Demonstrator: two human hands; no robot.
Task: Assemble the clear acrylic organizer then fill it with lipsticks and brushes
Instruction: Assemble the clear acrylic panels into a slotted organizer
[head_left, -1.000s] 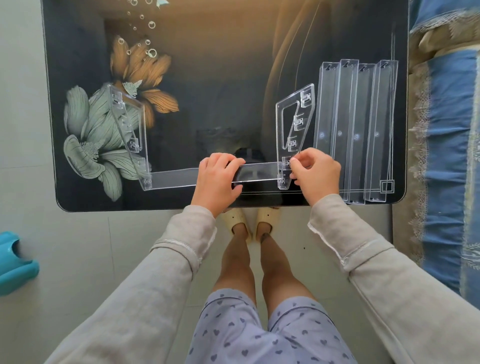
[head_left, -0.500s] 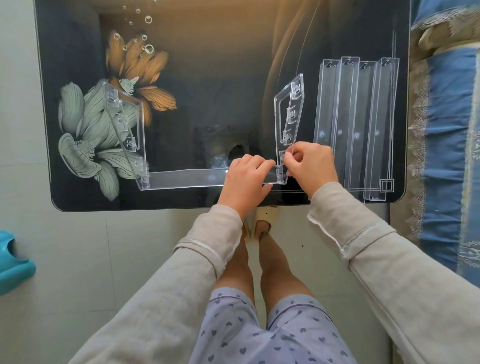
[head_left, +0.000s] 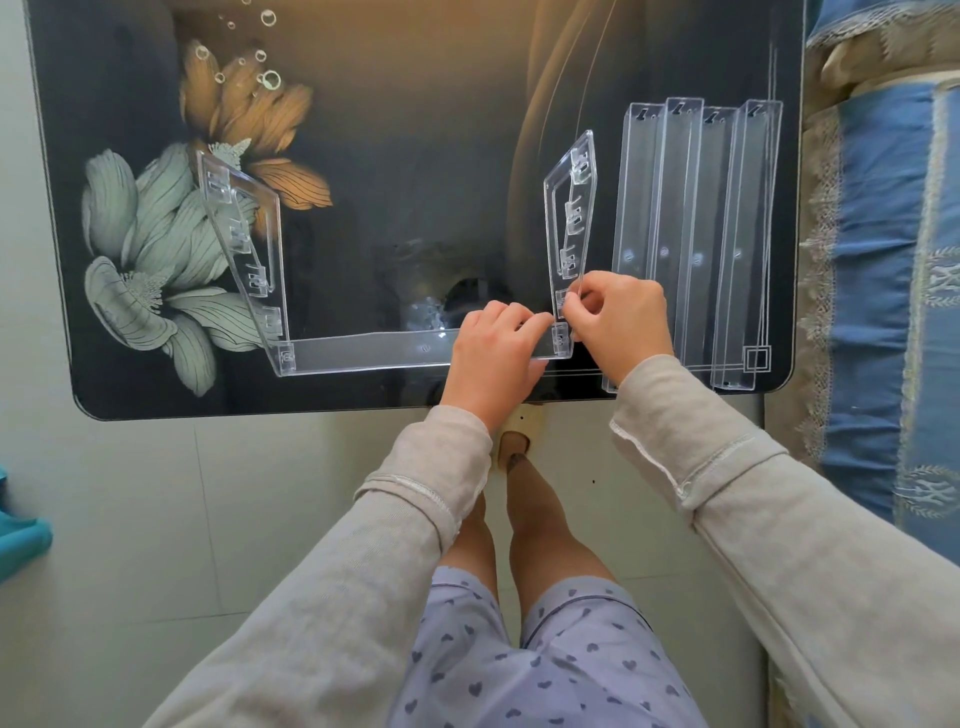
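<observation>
I see the left hand (head_left: 493, 358) grip the right end of the long clear plastic tray (head_left: 374, 354) at six o'clock on the dark flowered glass table (head_left: 415, 130). The right hand (head_left: 621, 322) pinches the clear right side wall (head_left: 571, 208) with its fingers (head_left: 584, 306). The left wall (head_left: 244, 244) is on. Four clear trays (head_left: 696, 234) wait at three o'clock. No lipsticks or brushes yet.

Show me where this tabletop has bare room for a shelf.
Free: the glass between the left side panel and right side panel, behind the front shelf; also the flower print left of it. Crowded: the right edge under the loose shelves, and the joint where left hand and right hand work.
</observation>
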